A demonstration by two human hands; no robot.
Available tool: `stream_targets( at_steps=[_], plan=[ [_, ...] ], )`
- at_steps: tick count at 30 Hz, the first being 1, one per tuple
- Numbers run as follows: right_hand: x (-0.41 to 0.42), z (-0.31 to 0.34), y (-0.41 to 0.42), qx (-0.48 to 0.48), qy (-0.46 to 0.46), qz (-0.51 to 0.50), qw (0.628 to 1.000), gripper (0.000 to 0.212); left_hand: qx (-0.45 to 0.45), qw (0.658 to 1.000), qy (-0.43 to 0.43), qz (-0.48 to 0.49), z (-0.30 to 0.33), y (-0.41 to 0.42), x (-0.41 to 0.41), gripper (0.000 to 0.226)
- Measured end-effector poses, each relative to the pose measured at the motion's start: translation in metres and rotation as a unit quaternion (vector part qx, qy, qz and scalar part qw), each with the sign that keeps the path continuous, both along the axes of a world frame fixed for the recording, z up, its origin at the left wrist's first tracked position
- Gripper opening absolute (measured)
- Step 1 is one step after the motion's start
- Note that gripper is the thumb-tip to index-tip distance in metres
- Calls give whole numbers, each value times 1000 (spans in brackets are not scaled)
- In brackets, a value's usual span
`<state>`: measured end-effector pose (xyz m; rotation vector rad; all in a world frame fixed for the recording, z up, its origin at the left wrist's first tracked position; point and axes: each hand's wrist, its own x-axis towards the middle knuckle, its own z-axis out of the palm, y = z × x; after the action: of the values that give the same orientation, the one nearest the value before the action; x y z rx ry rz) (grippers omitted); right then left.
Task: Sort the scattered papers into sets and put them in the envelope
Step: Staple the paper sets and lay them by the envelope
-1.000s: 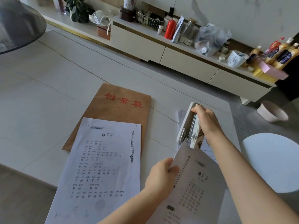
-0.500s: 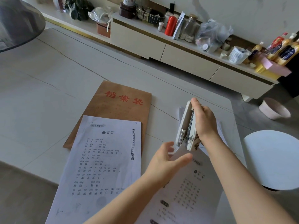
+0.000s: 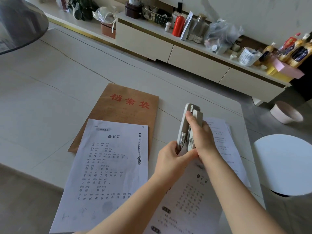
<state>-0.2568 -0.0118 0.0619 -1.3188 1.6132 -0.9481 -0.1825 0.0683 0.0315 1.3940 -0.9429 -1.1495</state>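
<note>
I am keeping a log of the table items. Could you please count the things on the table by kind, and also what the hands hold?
Brown envelope: 1
Paper sets or piles: 3 (left one, one under the stapler, right pile)
Stapler, gripped by the right hand, the left hand at its lower end: 1
Total: 5

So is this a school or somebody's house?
Probably a home living room: a long cream low cabinet crowded with sauce bottles, a leafy green houseplant, and a pale marble-look table.
</note>
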Motion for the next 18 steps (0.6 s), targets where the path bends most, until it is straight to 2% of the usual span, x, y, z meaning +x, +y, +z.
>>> stream_targets(
  at_steps=[5, 11, 15, 18],
  plan=[
    [-3, -3, 0, -28, -11, -12, 999, 33, -18, 1000, -21, 12, 2, 2, -1, 56],
    [-5, -3, -4, -38, -10, -14, 999, 43, -23, 999, -17, 30, 0, -1, -6, 56],
    [-5, 5, -5, -19, -11, -9, 1000, 33, -14, 1000, -2, 12, 0, -5, -8, 55],
    [-5, 12, -4, 10, -26, 2, 1000, 33, -9, 999, 0, -36, -2, -7, -4, 54]
  ],
)
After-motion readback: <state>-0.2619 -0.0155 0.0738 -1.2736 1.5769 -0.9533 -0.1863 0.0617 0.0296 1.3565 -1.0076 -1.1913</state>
